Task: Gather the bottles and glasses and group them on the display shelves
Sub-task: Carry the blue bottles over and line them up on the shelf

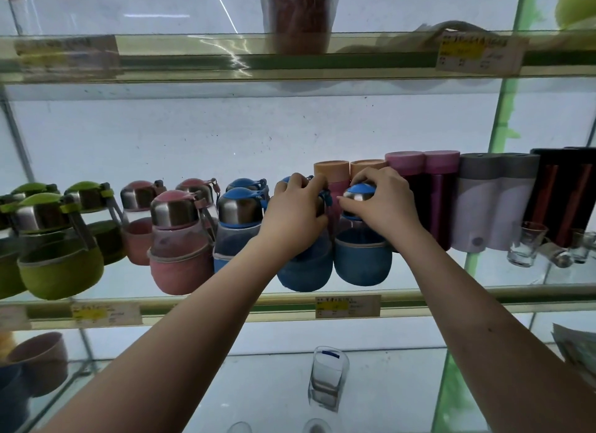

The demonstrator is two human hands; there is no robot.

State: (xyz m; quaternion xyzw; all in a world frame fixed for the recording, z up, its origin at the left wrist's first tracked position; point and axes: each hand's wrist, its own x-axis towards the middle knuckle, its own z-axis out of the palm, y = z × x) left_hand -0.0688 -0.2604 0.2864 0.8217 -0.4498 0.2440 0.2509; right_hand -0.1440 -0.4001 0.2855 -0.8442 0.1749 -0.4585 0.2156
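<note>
On the middle glass shelf (451, 292) stands a row of round bottles with steel caps: green ones (61, 265) at the left, pink ones (177, 265) beside them, then blue ones (237, 220). My left hand (295, 210) grips the cap of one blue bottle (304, 271). My right hand (383, 200) grips the cap of the blue bottle (362, 258) next to it. Both bottles stand on the shelf, side by side. Small clear glasses (527, 244) stand at the right end.
Behind and right of my hands stand tall flasks: orange-capped pink (332, 171), magenta (435, 187), white-grey (493, 207), black (564, 194). The upper shelf holds a wrapped brown cup (300, 17). Below, a clear glass (329, 378) and stacked bowls (35, 365) sit on the lower shelf.
</note>
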